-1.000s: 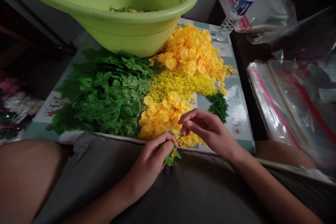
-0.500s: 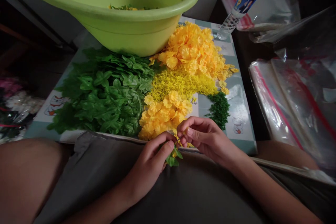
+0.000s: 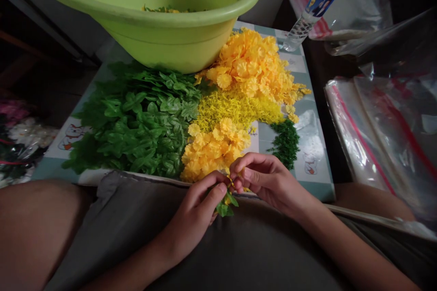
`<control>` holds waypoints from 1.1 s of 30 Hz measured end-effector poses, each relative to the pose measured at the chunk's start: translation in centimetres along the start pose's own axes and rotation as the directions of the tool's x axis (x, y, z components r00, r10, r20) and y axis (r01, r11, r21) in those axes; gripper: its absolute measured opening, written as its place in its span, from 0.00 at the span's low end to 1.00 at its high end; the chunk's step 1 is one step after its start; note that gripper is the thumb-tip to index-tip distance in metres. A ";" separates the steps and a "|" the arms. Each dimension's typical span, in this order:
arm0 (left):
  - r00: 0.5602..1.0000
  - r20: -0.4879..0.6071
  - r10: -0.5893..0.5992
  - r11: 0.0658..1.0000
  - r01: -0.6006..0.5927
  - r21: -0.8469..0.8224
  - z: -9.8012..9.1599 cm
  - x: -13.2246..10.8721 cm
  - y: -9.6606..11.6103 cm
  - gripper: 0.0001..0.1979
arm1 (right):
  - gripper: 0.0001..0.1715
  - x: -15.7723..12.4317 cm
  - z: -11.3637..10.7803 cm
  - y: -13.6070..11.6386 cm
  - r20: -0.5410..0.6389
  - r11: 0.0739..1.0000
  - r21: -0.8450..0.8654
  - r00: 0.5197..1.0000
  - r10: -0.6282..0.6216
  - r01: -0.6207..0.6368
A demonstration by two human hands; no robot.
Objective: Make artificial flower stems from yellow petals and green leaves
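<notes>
My left hand (image 3: 197, 211) pinches a small green leaf sprig (image 3: 226, 205) over my lap, leaves hanging below the fingers. My right hand (image 3: 264, 177) meets it fingertip to fingertip, fingers curled and pinched on a tiny yellow piece (image 3: 231, 181) at the sprig's top. Just beyond both hands lies a heap of orange-yellow fabric flowers (image 3: 213, 148). A bigger flower heap (image 3: 252, 66) lies farther back. A wide pile of green leaf sprigs (image 3: 136, 118) fills the left of the board.
A large lime-green basin (image 3: 153, 36) stands at the back, holding some pieces. Fine yellow bits (image 3: 235, 109) and a dark green clump (image 3: 285, 138) lie mid-board. A plastic bottle (image 3: 314, 4) leans at the back right. Clear zip bags (image 3: 378, 136) lie on the right.
My right hand came down and left from above the flower heap to meet the left hand's fingertips at the sprig. The left hand stayed put.
</notes>
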State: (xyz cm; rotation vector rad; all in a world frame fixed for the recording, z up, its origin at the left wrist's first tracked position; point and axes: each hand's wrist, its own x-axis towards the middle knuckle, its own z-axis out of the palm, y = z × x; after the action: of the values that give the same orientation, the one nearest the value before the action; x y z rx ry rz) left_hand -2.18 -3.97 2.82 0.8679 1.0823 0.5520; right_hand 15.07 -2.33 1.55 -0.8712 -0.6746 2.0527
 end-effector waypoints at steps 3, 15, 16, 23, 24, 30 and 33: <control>0.999 0.009 -0.035 0.999 0.035 -0.019 -0.1 0.1 -0.3 0.11 | 0.03 0.1 -0.1 0.3 0.003 0.999 -0.037 1.000 -0.003 0.003; 0.995 -0.028 -0.098 0.995 0.098 0.014 -0.3 -0.3 -0.6 0.15 | 0.05 0.2 0.4 0.5 0.094 0.858 -0.502 0.993 -0.073 0.111; 0.993 -0.045 -0.112 0.994 0.112 0.008 -0.3 -0.3 -0.5 0.15 | 0.05 0.4 -0.2 0.3 0.055 0.843 -0.529 0.995 -0.078 0.096; 0.978 -0.055 -0.203 0.979 0.204 0.015 -0.3 -0.3 0.0 0.15 | 0.09 3.9 -7.1 -0.6 0.064 -0.030 -0.998 0.829 -0.556 0.057; 0.978 -0.052 -0.200 0.979 0.202 0.023 -0.4 -0.4 0.0 0.15 | 0.08 4.4 -7.7 -0.5 0.088 -0.084 -0.995 0.831 -0.550 0.049; 0.980 -0.046 -0.191 0.981 0.193 0.034 -0.4 -0.6 0.1 0.15 | 0.10 4.9 -7.5 -0.5 0.132 -0.171 -0.985 0.780 -0.612 0.032; 0.980 -0.045 -0.194 0.980 0.195 0.032 -0.3 -0.8 0.3 0.15 | 0.09 4.7 -7.3 -0.6 0.151 -0.190 -0.981 0.783 -0.603 0.043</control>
State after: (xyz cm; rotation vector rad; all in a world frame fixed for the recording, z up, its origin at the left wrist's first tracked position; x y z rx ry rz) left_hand -2.75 -4.32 3.41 0.7742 1.2035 0.3895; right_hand 18.80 3.01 -4.18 -1.5724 -2.0677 0.3427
